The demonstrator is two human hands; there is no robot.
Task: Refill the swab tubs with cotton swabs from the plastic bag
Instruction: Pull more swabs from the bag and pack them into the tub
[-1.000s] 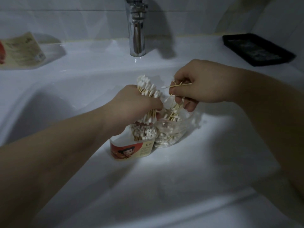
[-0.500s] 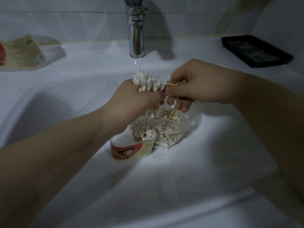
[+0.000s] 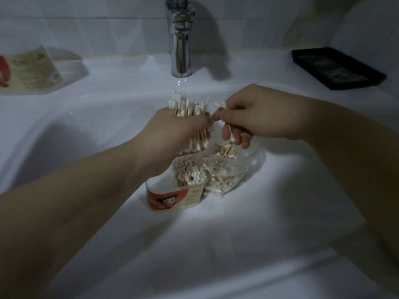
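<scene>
Head view, frame centre: left hand (image 3: 172,134) holds in its grip an upright swab bundle (image 3: 183,105) directly above the part-filled tub (image 3: 172,197), while the right hand (image 3: 254,117) pinches loose swabs (image 3: 220,104) over the adjacent plastic bag (image 3: 228,175).

White-tipped swabs (image 3: 186,105), tan sticks; tub (image 3: 172,198) label orange-red, cartoon figure; tray (image 3: 336,69) seemingly black

Dim white basin (image 3: 90,130), tiled wall (image 3: 97,24)
</scene>
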